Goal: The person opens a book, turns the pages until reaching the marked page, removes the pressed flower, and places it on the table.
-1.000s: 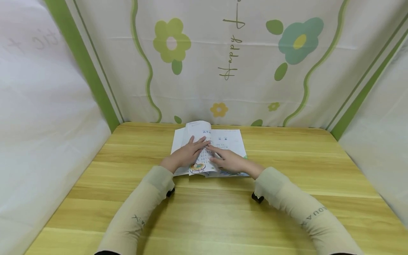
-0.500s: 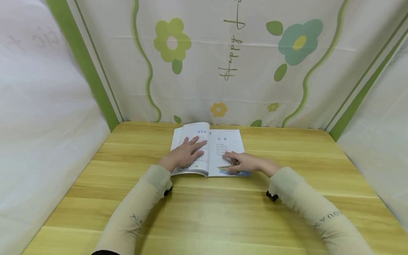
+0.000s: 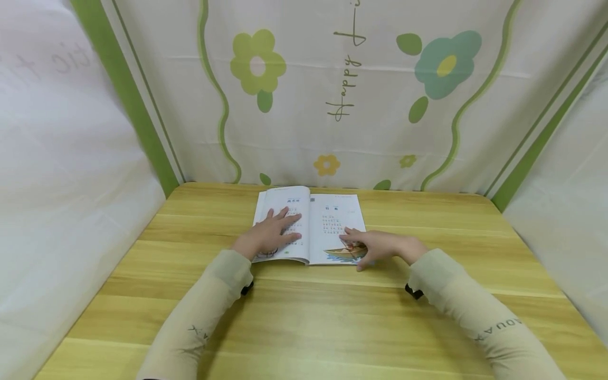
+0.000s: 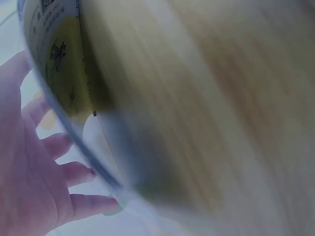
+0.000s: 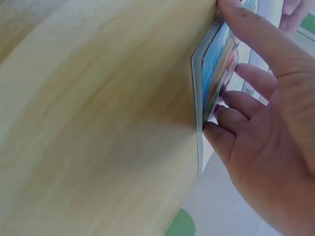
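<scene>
An open book (image 3: 328,243) with printed text and a boat picture lies at the back middle of the table. Across its left page (image 3: 285,195) my left hand (image 3: 269,232) rests with fingers spread; that page bows up toward the spine. In the left wrist view the hand (image 4: 39,182) shows beside the curved pages. My right hand (image 3: 380,246) is at the lower right corner, thumb by the bottom edge and fingers over the boat picture. The right wrist view has its fingertips (image 5: 219,105) on the picture, the thumb near the book's edge.
The wood-grain table (image 3: 323,322) extends toward me and to both sides. A white curtain (image 3: 294,132) with flower prints hangs right behind the book, and white fabric (image 3: 62,174) closes in the left side.
The lifted page has gone over to the left and lies under my left hand. My right hand has moved from the book's middle to its lower right corner.
</scene>
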`<state>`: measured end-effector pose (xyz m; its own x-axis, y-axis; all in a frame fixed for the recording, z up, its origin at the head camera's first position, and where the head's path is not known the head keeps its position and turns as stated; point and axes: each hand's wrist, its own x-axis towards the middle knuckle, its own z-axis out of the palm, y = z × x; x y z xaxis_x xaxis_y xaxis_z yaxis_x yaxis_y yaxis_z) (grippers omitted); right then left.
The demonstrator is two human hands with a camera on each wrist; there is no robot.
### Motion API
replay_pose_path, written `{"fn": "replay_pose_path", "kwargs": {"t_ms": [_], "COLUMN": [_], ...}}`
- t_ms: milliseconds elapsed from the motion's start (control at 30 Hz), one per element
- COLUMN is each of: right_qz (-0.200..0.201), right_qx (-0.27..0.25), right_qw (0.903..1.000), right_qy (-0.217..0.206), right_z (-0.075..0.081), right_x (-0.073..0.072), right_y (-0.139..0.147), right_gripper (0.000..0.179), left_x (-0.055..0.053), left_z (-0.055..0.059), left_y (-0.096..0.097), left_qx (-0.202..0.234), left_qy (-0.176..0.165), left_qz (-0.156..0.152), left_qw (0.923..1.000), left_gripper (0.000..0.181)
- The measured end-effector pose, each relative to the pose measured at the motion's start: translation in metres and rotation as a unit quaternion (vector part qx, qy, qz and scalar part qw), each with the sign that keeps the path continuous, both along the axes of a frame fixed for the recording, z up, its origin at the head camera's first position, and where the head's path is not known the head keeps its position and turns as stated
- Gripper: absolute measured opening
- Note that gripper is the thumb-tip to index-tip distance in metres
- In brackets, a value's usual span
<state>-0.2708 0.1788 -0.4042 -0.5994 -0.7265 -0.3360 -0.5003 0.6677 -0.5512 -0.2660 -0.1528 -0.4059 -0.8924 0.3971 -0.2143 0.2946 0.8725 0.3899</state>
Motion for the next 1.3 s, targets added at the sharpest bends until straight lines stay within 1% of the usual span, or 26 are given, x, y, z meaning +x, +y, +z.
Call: {"fn": "replay_pose_path", "kwargs": {"t_ms": [100, 233, 467, 533, 633, 833, 900, 1100, 1233, 1300], "right_qz": [-0.001, -0.002, -0.003, -0.001, -0.001, -0.026, -0.035, -0.071, -0.101, -0.119], "right_qx": [0.004, 0.011, 0.025, 0.029, 0.022, -0.009, -0.020, -0.058, -0.082, -0.092], "right_qw": [1.0000, 0.9999, 0.9997, 0.9996, 0.9996, 0.9975, 0.9956, 0.9887, 0.9810, 0.9762], "right_qy": [0.001, 0.006, 0.003, 0.008, 0.019, 0.065, 0.084, 0.119, 0.144, 0.156], "right_z": [0.001, 0.003, 0.010, 0.011, 0.011, 0.003, 0.001, -0.003, -0.005, -0.006], "right_x": [-0.001, -0.002, -0.005, -0.006, -0.007, -0.009, -0.010, -0.010, -0.010, -0.010], "right_y": [0.000, 0.001, 0.008, 0.011, 0.014, 0.019, 0.019, 0.015, 0.012, 0.009], "right_gripper": [0.090, 0.086, 0.070, 0.070, 0.063, 0.043, 0.040, 0.020, 0.019, 0.027], "left_x": [0.000, 0.001, -0.001, 0.000, 0.001, 0.002, 0.001, 0.003, 0.004, 0.004], "left_z": [0.000, -0.001, -0.004, -0.004, -0.004, -0.004, -0.003, -0.002, -0.001, -0.001], "left_y": [-0.002, -0.005, -0.005, -0.005, -0.006, -0.008, -0.008, -0.007, -0.006, -0.005], "left_qx": [0.007, 0.021, 0.025, 0.028, 0.029, 0.032, 0.035, 0.029, 0.028, 0.030], "left_qy": [-0.010, -0.019, -0.012, -0.014, -0.022, -0.032, -0.033, -0.034, -0.031, -0.030], "left_qz": [0.004, -0.001, -0.003, -0.002, 0.002, 0.003, 0.001, -0.002, -0.003, -0.003], "left_qw": [0.9999, 0.9996, 0.9996, 0.9995, 0.9993, 0.9990, 0.9988, 0.9990, 0.9991, 0.9991], "left_gripper": [0.071, 0.071, 0.071, 0.071, 0.072, 0.073, 0.073, 0.072, 0.071, 0.071]}}
